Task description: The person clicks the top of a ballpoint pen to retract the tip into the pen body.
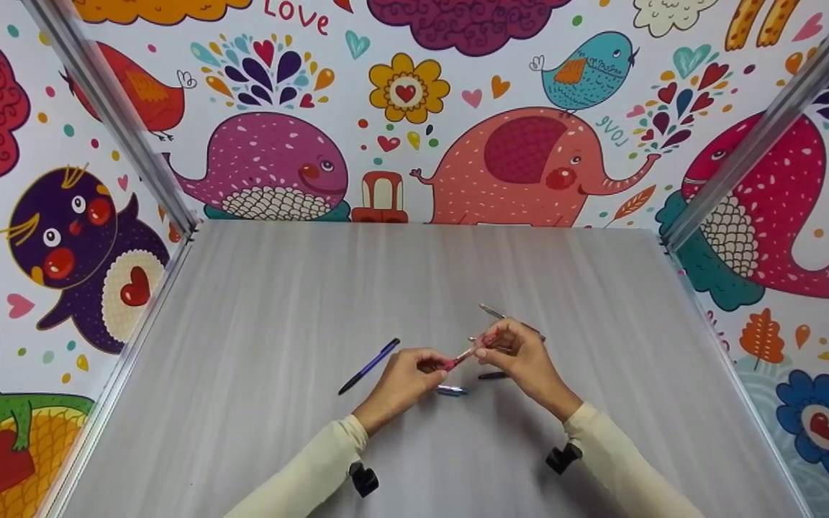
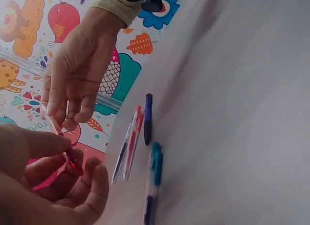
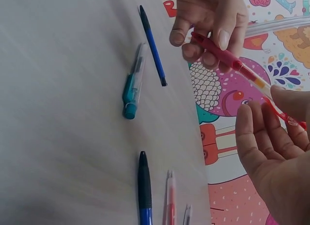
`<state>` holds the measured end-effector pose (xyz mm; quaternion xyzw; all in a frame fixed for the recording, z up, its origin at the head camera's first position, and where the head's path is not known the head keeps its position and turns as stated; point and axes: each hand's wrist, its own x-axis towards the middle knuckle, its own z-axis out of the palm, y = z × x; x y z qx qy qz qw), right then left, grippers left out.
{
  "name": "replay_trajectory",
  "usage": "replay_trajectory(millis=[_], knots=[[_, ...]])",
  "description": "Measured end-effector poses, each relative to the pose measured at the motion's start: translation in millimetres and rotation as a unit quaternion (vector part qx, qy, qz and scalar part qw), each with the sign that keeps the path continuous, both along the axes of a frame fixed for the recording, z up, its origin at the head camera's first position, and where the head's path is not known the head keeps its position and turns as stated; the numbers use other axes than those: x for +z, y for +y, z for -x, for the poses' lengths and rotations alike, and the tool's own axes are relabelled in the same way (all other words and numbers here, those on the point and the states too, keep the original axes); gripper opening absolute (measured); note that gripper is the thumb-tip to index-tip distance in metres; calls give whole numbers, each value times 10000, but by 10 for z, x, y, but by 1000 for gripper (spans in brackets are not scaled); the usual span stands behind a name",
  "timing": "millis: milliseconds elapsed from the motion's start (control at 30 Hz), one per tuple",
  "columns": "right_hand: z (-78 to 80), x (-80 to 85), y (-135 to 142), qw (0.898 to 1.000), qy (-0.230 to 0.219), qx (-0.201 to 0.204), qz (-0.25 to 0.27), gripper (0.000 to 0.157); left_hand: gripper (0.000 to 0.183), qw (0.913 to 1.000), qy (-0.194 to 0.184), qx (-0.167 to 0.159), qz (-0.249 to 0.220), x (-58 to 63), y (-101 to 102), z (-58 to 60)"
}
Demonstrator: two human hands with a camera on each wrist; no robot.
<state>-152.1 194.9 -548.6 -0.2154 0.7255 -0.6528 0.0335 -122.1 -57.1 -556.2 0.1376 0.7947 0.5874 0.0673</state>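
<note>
A slim red pen with a clear middle section spans the gap between the two hands, held above the table. My left hand pinches its solid red end between thumb and fingers. On the other side, my right hand pinches the pen's translucent red part with thumb and fingertips; the fingers cover some of it. Under the hands lies a teal-and-clear pen. To the left of my left hand is a blue pen with dark ends.
Beside the right hand on the grey table lie a dark blue pen, a clear pen with a red inside and another thin clear pen. Walls with cartoon animals and metal posts border the table.
</note>
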Motion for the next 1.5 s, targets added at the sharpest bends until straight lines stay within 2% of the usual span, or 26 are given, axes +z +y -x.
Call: replay_trajectory(millis=[200,333,500,633,900,1300,1500], knots=[[1,-43,7,9992,-43,-203,-345,19,13,9931,989,212,589,-43,-54,40],[31,-93,-3,9971,13,-417,-636,18,11,9816,1536,375,1068,-72,-92,58],[60,-173,-27,9933,40,-614,-980,16,11,9674,1952,549,1519,-158,-127,78],[81,-233,-55,9905,82,-617,-1225,13,11,9617,2107,649,1630,-235,-165,105],[177,-291,-153,9854,193,-608,-1580,13,12,9558,2273,794,1687,-335,-247,191],[330,-391,-307,9813,344,-714,-1754,15,11,9449,2378,977,2026,-378,-332,326],[412,-459,-365,9802,443,-750,-1780,14,9,9434,2322,1038,2129,-411,-361,396]])
